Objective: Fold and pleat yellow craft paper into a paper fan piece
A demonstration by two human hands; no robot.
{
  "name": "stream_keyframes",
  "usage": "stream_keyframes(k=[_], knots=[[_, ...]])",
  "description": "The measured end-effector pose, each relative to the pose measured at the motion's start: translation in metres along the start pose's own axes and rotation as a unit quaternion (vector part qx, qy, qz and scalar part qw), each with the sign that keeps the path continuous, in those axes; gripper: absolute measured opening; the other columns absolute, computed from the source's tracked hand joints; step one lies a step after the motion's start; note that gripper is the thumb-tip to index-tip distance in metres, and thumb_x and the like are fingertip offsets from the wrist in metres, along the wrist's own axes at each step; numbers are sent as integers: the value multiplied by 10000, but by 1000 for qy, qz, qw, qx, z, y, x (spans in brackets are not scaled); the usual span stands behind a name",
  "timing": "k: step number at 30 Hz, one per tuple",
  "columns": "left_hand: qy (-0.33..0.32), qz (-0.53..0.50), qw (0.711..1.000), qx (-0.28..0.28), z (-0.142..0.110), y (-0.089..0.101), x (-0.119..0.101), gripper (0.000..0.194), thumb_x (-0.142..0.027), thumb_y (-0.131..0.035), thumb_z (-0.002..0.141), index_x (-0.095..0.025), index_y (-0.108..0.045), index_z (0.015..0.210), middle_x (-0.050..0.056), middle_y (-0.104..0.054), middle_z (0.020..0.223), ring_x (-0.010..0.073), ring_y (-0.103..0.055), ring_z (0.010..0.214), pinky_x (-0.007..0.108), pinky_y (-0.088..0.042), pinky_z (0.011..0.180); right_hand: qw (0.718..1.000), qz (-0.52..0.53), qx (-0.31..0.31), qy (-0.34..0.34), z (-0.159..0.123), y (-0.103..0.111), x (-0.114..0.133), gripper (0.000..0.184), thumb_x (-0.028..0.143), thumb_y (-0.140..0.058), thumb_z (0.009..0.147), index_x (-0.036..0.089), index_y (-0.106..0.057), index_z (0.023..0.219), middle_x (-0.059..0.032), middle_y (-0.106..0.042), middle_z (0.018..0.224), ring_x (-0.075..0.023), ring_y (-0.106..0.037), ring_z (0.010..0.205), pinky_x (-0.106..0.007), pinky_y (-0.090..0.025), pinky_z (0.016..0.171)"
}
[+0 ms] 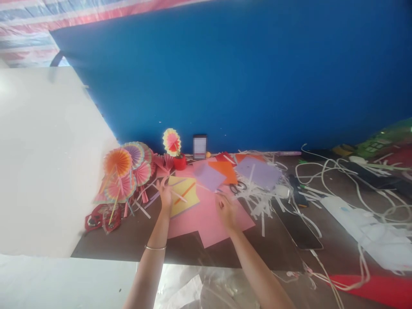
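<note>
While I watch through the head camera, I have the left hand (165, 193) at the left edge of a yellow sheet of paper (192, 198), its fingers parted and loosely open. Across that sheet I see an orange strip (189, 190) lying at a slant, and a white strip (179, 197) crossing it, one end near the left hand. The yellow sheet lies on large pink paper (206, 223), which is spread over the brown desk (183, 252). My right hand (225, 210) is over the right part of the pink paper, fingers curled in; I cannot tell whether they grip anything. A thin bracelet (155, 248) circles the left wrist.

Just beyond the right hand I make out a purple sheet (209, 176) overlapping an orange sheet (229, 172), with dark scissor handles (238, 187) close by. To their right, a second purple sheet (257, 171) rests on a heap of white paper strips (257, 201). On my left stands a cluster of folded paper fans (118, 162), and nearer the middle a paper flower (171, 143) rises from a red pot (180, 162). A small screen (200, 148) is upright against the blue panel (225, 77). Farther right, a black phone (299, 229) lies flat on the desk, with white cables (362, 195) looping beyond it.
</note>
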State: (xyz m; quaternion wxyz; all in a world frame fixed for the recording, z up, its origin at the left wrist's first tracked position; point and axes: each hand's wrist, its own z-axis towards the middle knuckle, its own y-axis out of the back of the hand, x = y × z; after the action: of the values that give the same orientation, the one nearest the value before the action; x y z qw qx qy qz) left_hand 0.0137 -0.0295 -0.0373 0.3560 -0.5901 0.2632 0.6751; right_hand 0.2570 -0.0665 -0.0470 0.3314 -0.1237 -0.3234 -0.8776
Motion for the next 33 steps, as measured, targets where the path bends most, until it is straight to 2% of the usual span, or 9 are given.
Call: stream_keyframes(k=[3, 6, 10, 14, 17, 23, 26, 30, 33], knots=[[-110, 250, 962, -4, -8, 3, -10, 552, -191, -530, 725, -204, -463, 1273, 106, -157, 1482, 326, -154, 1350, 456, -241, 1047, 1000, 4, 6, -5, 0, -1, 0, 168, 201, -487, 860, 212, -645, 914, -72, -680, 957, -179, -644, 874, -280, -524, 679], [-184, 424, 886, 34, -17, -1, -19, 353, -238, -534, 755, -198, -608, 1098, 101, -224, 1464, 360, -142, 1344, 520, -148, 1059, 1000, 9, 7, -3, 0, -1, 0, 164, 193, -489, 858, 212, -645, 903, -71, -680, 946, -181, -641, 891, -284, -527, 696], [-177, 515, 828, 136, -28, -12, -18, 254, -367, -569, 758, -180, -660, 905, 160, -410, 1331, 367, -319, 1237, 552, -226, 999, 1000, 16, 13, 4, 0, -1, 0, 168, 190, -487, 856, 210, -642, 919, -74, -679, 937, -188, -639, 907, -297, -529, 712], [-144, 528, 814, 197, -36, -18, -8, 234, -329, -518, 807, -152, -642, 895, 190, -475, 1221, 355, -368, 1176, 529, -315, 917, 1000, 16, 10, 10, 0, -1, -1, 152, 175, -502, 846, 211, -640, 900, -73, -677, 941, -187, -637, 911, -302, -527, 732], [-124, 511, 825, 206, -38, -19, -6, 181, -264, -483, 827, -171, -638, 818, 156, -524, 1154, 337, -382, 1156, 513, -338, 883, 1000, 14, 10, 15, 1, -2, -1, 153, 165, -505, 841, 213, -644, 881, -72, -680, 915, -188, -636, 913, -298, -526, 726], [-176, 360, 895, 195, -33, -18, -10, 155, -250, -502, 823, -185, -617, 742, 85, -638, 914, 232, -541, 940, 404, -405, 844, 1000, 14, 7, 5, 1, -2, 0, 152, 174, -506, 842, 212, -648, 881, -73, -682, 944, -185, -638, 905, -302, -524, 738], [-172, 237, 944, 149, -33, -18, -12, 170, -305, -508, 828, -190, -633, 830, 73, -660, 882, 192, -588, 832, 330, -452, 752, 1000, 8, 6, 4, 1, -1, 2, 153, 196, -498, 852, 208, -649, 876, -74, -683, 924, -176, -644, 869, -281, -526, 697], [-81, 53, 991, 90, -31, -19, -12, 303, -366, -600, 760, -177, -595, 997, 82, -661, 913, 174, -632, 802, 287, -480, 688, 1000, -2, 10, 0, 1, -1, 2, 162, 221, -490, 859, 206, -651, 877, -76, -683, 908, -183, -646, 867, -287, -530, 688], [23, -62, 995, 78, -28, -20, -9, 459, -373, -669, 693, -160, -558, 1085, 64, -659, 857, 165, -655, 740, 281, -493, 675, 1000, 5, 21, -2, -1, -2, -1, 170, 226, -488, 858, 208, -651, 905, -80, -681, 931, -196, -642, 905, -315, -539, 730]])
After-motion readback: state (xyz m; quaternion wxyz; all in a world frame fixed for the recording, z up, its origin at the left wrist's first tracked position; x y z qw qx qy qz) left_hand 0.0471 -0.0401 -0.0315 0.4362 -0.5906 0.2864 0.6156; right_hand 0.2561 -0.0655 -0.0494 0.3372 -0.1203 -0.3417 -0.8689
